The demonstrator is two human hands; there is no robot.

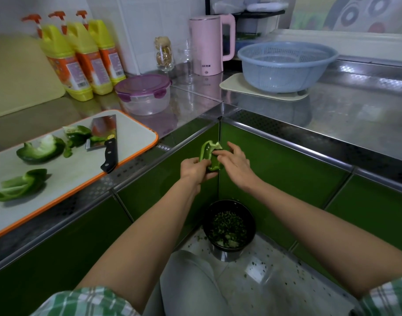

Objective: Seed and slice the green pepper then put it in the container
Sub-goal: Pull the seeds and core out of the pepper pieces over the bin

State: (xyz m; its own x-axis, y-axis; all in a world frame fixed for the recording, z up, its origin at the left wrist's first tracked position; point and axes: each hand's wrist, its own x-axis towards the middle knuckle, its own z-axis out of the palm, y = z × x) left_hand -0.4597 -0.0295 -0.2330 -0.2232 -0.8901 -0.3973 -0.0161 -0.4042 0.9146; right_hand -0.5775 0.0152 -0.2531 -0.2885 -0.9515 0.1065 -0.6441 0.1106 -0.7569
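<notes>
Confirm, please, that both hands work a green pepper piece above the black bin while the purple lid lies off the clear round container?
No: the head view shows the purple lid on the clear round container. Left hand and right hand work the green pepper piece above the black bin.

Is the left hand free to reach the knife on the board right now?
Probably not yet. The left hand grips a pepper piece, so it is occupied. The knife lies on the cutting board, its handle bare and toward the counter edge, so the way looks open once that piece is set down.
</notes>
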